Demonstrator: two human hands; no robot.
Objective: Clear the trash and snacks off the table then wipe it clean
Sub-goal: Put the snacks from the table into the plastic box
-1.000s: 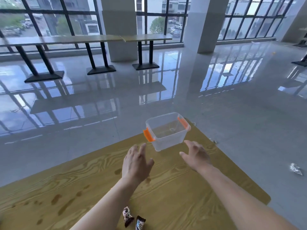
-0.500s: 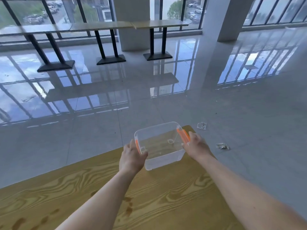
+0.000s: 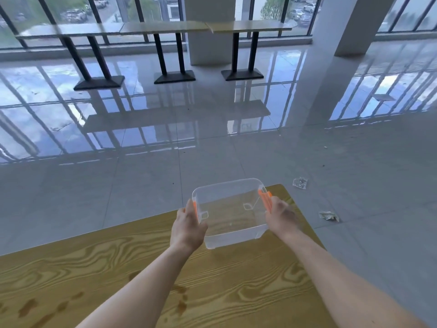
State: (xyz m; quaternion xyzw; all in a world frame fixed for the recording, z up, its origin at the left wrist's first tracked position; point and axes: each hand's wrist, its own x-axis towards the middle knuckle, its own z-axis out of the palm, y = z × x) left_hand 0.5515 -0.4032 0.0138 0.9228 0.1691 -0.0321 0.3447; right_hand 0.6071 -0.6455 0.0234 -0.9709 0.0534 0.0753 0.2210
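A clear plastic box [image 3: 230,216] with orange clips stands near the far corner of the wooden table [image 3: 99,263]. It holds nothing. My left hand [image 3: 189,227] grips its left side over the orange clip. My right hand [image 3: 279,215] grips its right side at the other orange clip. Brown spill stains [image 3: 181,301] mark the tabletop between my forearms and at the lower left.
Two crumpled wrappers [image 3: 300,182] [image 3: 329,216] lie on the grey tiled floor beyond the table's right edge. Long tables on black pedestal legs [image 3: 163,55] stand far off by the windows, with a white pillar [image 3: 350,24] at the right.
Both hands reached forward from open above the table and took hold of the box at its two sides. The view has moved forward, and the snack wrappers near me are out of frame.
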